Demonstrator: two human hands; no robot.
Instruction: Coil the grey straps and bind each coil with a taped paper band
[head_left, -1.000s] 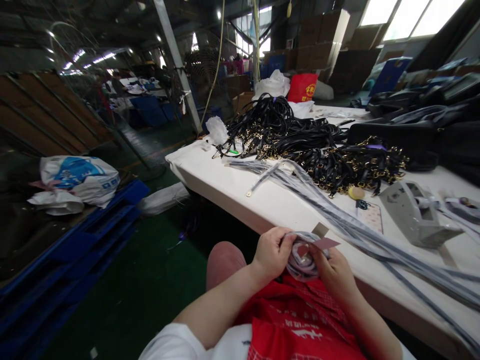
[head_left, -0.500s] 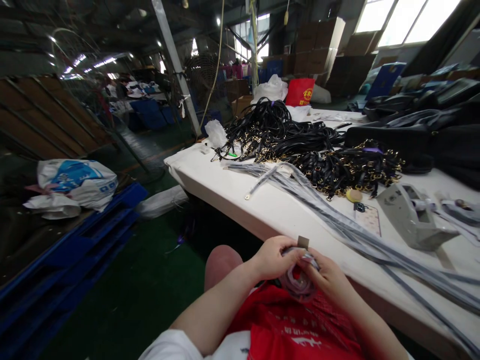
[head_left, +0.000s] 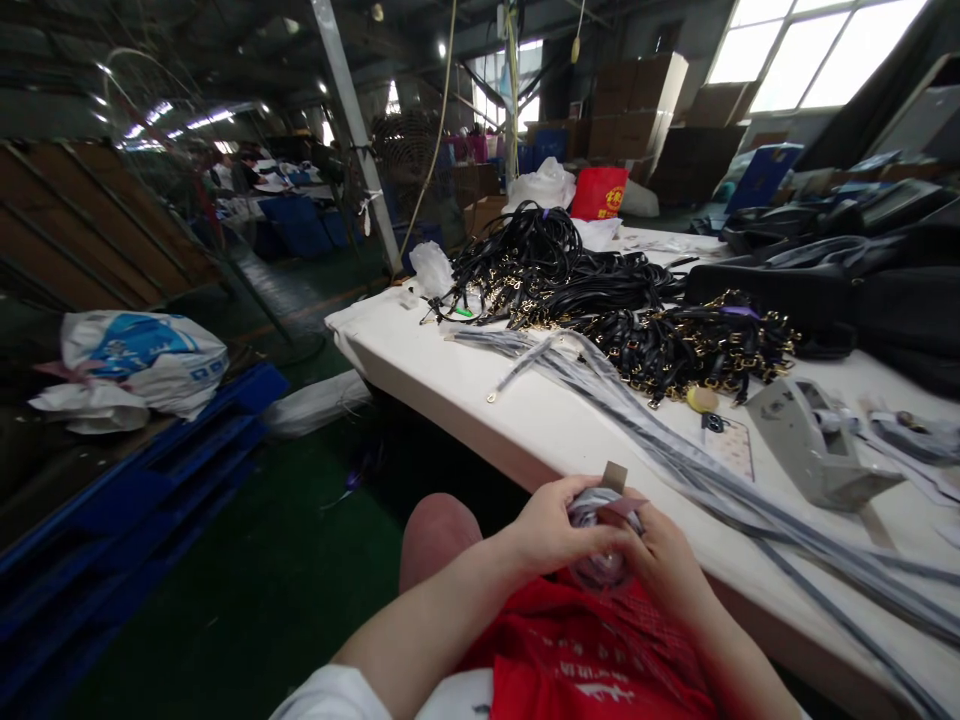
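At lower centre, left hand (head_left: 551, 530) and right hand (head_left: 660, 560) now clamp the coiled strap (head_left: 596, 520) tighter; its tape (head_left: 615, 478) tab has folded in.

Bare white table (head_left: 480, 400) lies open ahead; grey straps (head_left: 675, 450) and black strap pile (head_left: 600, 290) block the right.

Daylight enters through the large windows (head_left: 817, 50) at upper right, which are overexposed to plain white. Small ceiling lamps (head_left: 439, 48) add point glare in the dim hall on the left. The white surface (head_left: 525, 420) is evenly bright, with soft, faint shadows; the floor (head_left: 262, 590) beneath it lies in deep shade. Wide-angle distortion bends the pillar (head_left: 352, 120) and stretches the frame edges. Focus is acceptable at centre; the far background is soft and detail there is lost.
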